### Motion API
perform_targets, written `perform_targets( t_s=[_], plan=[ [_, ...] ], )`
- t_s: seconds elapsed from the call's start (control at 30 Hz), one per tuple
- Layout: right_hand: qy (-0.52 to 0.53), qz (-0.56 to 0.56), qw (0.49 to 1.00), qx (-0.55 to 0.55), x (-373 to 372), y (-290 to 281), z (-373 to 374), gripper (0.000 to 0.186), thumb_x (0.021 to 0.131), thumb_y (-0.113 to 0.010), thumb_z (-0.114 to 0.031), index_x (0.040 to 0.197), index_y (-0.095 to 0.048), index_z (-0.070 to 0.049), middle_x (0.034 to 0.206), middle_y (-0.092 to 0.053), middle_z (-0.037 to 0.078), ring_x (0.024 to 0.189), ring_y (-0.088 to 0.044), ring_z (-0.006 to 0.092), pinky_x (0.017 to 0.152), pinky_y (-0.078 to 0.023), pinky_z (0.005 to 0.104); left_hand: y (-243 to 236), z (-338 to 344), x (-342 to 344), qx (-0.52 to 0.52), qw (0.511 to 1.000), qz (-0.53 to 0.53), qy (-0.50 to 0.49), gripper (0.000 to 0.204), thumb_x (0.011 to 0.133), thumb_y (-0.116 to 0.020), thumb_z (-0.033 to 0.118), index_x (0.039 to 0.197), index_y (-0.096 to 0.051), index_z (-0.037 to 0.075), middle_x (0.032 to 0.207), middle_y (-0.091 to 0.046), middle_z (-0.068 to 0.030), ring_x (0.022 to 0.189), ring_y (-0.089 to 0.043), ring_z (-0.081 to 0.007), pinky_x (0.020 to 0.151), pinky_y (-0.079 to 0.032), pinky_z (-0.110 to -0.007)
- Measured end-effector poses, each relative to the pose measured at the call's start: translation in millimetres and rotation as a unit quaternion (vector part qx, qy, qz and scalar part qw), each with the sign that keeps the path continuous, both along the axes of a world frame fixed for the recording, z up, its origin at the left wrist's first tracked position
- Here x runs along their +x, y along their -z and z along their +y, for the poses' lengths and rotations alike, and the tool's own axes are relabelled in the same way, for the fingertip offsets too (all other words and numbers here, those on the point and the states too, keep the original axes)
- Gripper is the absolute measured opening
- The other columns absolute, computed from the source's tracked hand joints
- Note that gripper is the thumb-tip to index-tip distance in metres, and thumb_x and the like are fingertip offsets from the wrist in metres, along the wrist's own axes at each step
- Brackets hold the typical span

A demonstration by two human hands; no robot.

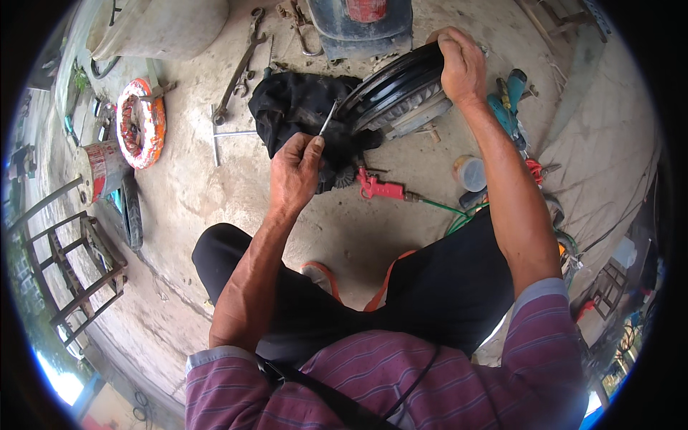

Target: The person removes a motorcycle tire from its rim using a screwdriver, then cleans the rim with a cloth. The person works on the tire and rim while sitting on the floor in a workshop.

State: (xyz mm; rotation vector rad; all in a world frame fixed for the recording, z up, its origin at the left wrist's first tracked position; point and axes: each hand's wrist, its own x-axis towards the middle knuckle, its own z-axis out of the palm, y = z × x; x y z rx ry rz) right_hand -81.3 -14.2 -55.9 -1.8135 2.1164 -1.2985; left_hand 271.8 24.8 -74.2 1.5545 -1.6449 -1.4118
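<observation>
My left hand (295, 172) is closed around a thin metal rod (329, 117), whose bare end points up toward the wheel. With my right hand (462, 66) I grip the upper right edge of a black wheel rim (390, 84). The rim stands tilted, its glossy channel showing, with a grey ribbed part at its lower side. A crumpled black cloth (287, 104) lies under and beside the rim's left end, just beyond my left hand. The rod's tip is close to the rim; whether they touch I cannot tell.
Near the cloth lie a red air blow gun (380, 188) on a green hose, a T-handle wrench (216, 136) and a large spanner (247, 61). An orange-and-white wrapped ring (140, 123) is at left, a dark bucket (362, 32) ahead, teal power tools (507, 107) at right.
</observation>
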Motion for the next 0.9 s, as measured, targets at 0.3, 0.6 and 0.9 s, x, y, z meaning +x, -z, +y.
perform_targets(
  t_s=[0.3,0.6,0.9],
  plan=[
    [-0.153,0.241,0.956,-0.067,46,-36,25,0.033,0.096,-0.073,-0.040,0.112,-0.079,-0.012,0.112,-0.071,0.009,0.112,-0.065,0.0335,0.107,-0.045,0.0498,-6,24,-5,0.049,0.998,0.021,0.030,0.027,0.113,-0.066,0.027,0.102,-0.070,0.002,0.080,-0.071,-0.0047,0.072,-0.059,-0.0118,0.070,-0.052,-0.032],
    [-0.103,0.225,0.965,-0.085,34,-25,15,0.034,0.091,-0.078,-0.042,0.097,-0.077,-0.009,0.100,-0.071,0.009,0.100,-0.066,0.0334,0.094,-0.050,0.0475,31,25,-19,-0.058,0.998,0.028,0.012,0.030,0.114,-0.064,0.031,0.100,-0.068,0.005,0.080,-0.066,-0.0008,0.072,-0.055,-0.0064,0.064,-0.046,-0.026],
    [-0.072,0.131,0.986,-0.071,32,-26,14,0.037,0.083,-0.077,-0.045,0.085,-0.075,-0.009,0.088,-0.070,0.012,0.091,-0.066,0.0360,0.091,-0.049,0.0503,26,19,-52,-0.086,0.995,0.045,-0.015,0.027,0.114,-0.065,0.023,0.098,-0.064,0.002,0.075,-0.064,-0.0054,0.070,-0.056,-0.0125,0.067,-0.051,-0.032]
  ],
)
